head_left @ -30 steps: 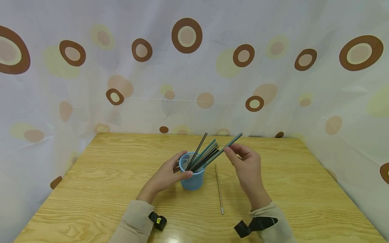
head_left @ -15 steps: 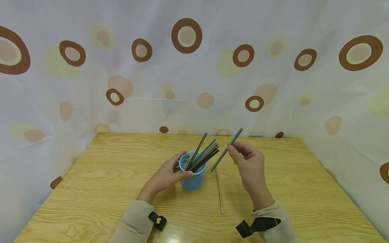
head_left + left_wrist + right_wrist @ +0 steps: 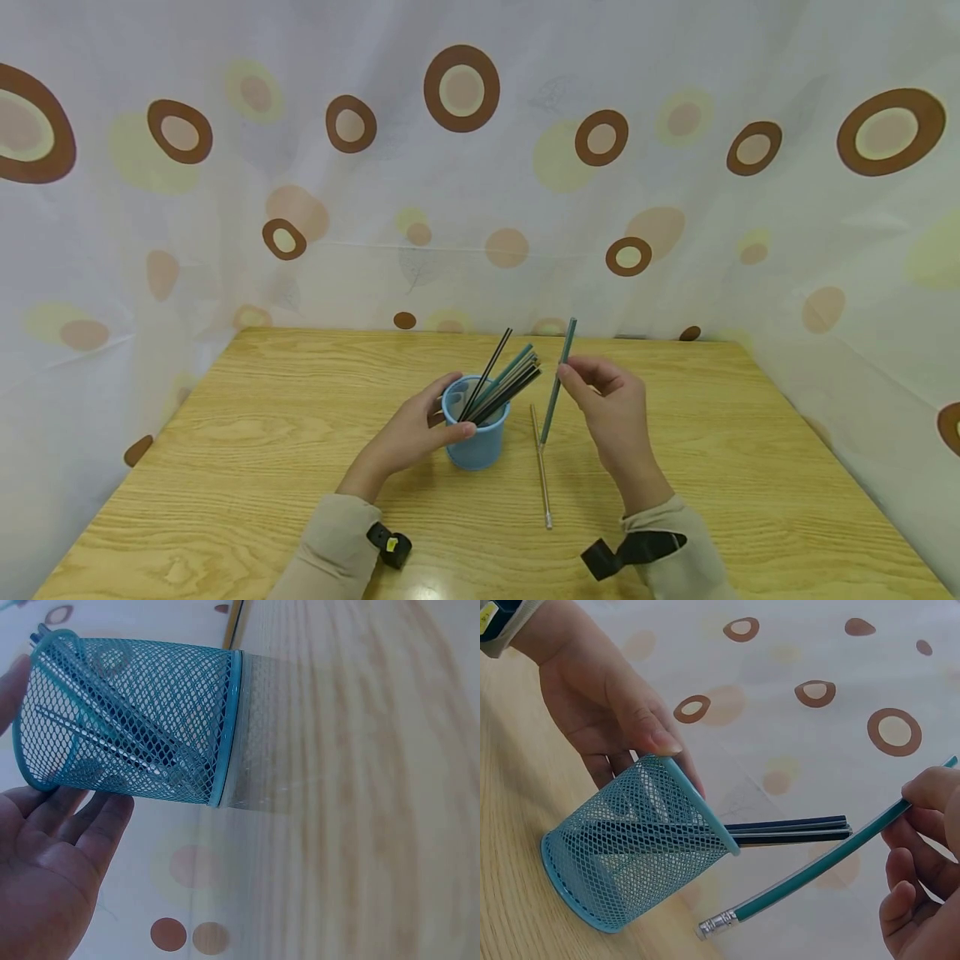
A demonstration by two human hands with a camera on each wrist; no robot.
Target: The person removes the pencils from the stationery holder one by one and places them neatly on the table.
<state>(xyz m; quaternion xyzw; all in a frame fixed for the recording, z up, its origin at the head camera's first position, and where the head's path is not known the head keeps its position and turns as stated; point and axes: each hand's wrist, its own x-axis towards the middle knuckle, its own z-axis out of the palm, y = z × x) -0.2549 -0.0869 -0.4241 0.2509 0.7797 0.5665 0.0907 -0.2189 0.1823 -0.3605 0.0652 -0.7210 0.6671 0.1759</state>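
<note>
A light blue mesh pencil cup (image 3: pixel 476 450) stands on the table, and my left hand (image 3: pixel 405 435) grips it by the upper left side, thumb over the rim. Several dark, teal and gold pencils (image 3: pixel 787 829) lean in it towards the right. My right hand (image 3: pixel 617 412) pinches a teal pencil (image 3: pixel 567 343) between thumb and forefinger, to the right of the cup. In the right wrist view its silver eraser end (image 3: pixel 718 924) points down, apart from the cup. A gold pencil (image 3: pixel 545 487) lies on the table between cup and right hand.
The wooden table (image 3: pixel 247 467) has its far edge against a white curtain (image 3: pixel 480 183) patterned with brown and yellow spots. That curtain also closes off the left and right sides. Both wrists carry black straps over beige sleeves.
My right hand has drawn the teal pencil out of the bunch in the cup and turned it from slanting to nearly upright. The left hand and the cup have stayed put.
</note>
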